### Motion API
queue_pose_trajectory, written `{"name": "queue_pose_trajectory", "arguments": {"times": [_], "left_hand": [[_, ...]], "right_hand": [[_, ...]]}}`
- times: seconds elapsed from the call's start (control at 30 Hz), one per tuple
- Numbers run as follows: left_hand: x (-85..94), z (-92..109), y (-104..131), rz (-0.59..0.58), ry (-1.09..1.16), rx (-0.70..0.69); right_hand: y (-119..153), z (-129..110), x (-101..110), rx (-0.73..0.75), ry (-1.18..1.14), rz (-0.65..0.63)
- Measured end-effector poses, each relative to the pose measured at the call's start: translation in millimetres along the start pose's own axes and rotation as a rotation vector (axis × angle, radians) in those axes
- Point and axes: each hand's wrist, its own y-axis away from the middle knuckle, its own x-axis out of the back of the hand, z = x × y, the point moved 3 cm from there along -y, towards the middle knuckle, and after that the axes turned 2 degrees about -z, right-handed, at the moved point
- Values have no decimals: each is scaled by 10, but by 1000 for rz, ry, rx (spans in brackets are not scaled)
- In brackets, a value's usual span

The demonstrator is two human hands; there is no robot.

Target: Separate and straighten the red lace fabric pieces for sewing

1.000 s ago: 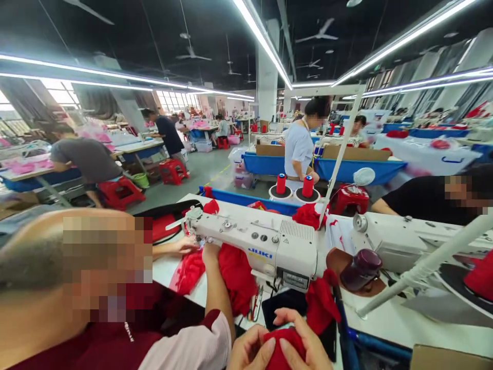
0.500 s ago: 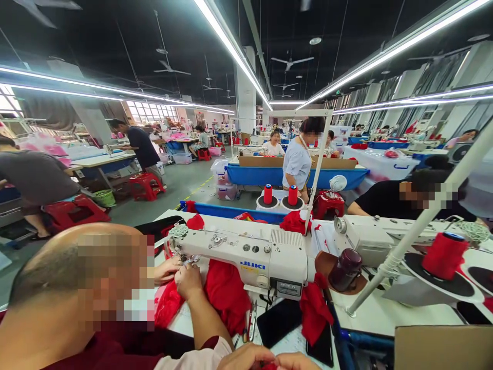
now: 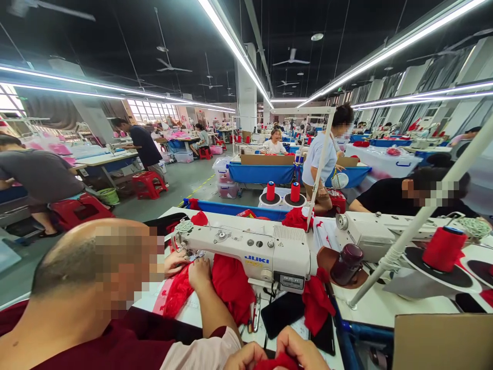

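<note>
At the bottom edge, my left hand (image 3: 246,355) and my right hand (image 3: 300,347) hold a piece of red fabric (image 3: 278,362) between them, fingers bent onto it. The lower parts of both hands are cut off by the frame. Just beyond them lie a black phone (image 3: 282,313), scissors (image 3: 256,314) and a red cloth (image 3: 316,303). A white sewing machine (image 3: 239,249) stands further on. A co-worker's hands (image 3: 199,271) rest on red lace fabric (image 3: 179,295) near its needle end.
A co-worker's head (image 3: 88,267) and shoulder fill the lower left. A slanted white pole (image 3: 404,234) and a cardboard piece (image 3: 442,341) are at right, with a dark jar (image 3: 347,264) and red thread cone (image 3: 444,249). Another person (image 3: 321,159) stands ahead.
My hands have come up further into view, showing more red fabric. The co-worker's hands have moved slightly right. The standing person ahead has shifted right and leans differently.
</note>
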Motion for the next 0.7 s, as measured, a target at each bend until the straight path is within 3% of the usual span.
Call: {"name": "queue_pose_trajectory", "arguments": {"times": [0.1,0.17,0.37,0.5,0.6,0.7], "left_hand": [[543,150,-364,58,21,1],[729,179,-494,82,36,4],[743,51,-453,111,112,7],[797,99,-545,97,170,30],[590,94,-528,91,264,82],[-38,-92,-225,137,553,200]], "right_hand": [[15,-39,12,-7,41,-28],[23,-65,13,0,56,-39],[42,-127,27,16,30,13],[68,-95,57,111,0,55],[96,-5,112,164,-18,151],[117,102,181,183,35,277]]}}
